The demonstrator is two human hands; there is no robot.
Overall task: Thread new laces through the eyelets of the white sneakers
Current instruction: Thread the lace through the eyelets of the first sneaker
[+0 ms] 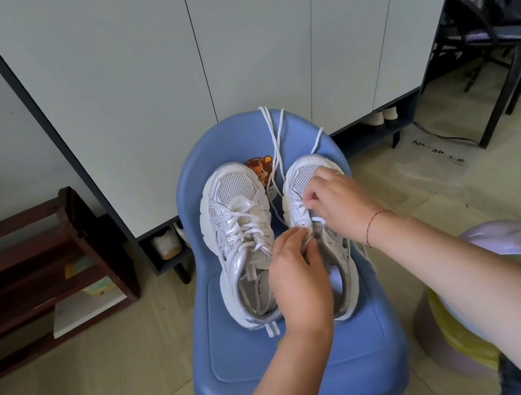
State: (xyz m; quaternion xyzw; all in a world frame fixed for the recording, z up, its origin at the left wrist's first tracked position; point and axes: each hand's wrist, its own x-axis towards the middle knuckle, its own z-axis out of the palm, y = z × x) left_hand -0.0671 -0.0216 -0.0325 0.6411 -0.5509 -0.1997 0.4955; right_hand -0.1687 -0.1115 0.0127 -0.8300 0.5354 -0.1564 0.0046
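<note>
Sneakers, white, stand side by side on the seat of a blue chair [281,361], heels at its near end and toes toward its back. Just right of the chair, near its front, is a lilac dolphin-shaped bin [503,241] with a yellow liner.

The left sneaker [241,235] is laced up its whole row of eyelets and nothing touches it. The left hand [296,271] reaches in over the chair's front onto the right sneaker [300,176]. Its fingers [297,236] are curled together and clamp the inner edge of that shoe's opening, by the tongue. Beyond it, the right hand [337,204] lies over the shoe's eyelets with its fingers [312,195] bunched tight, thumb and forefinger pinching the lace [276,138]. The exact eyelet is hidden under them.

From there, loose strands of lace run between the two toes and drape over the chair's back, past a squirrel sticker [259,168]. A dark wooden rack [39,271] stands left of the chair, and a pale cabinet [225,46] stands right behind it.
</note>
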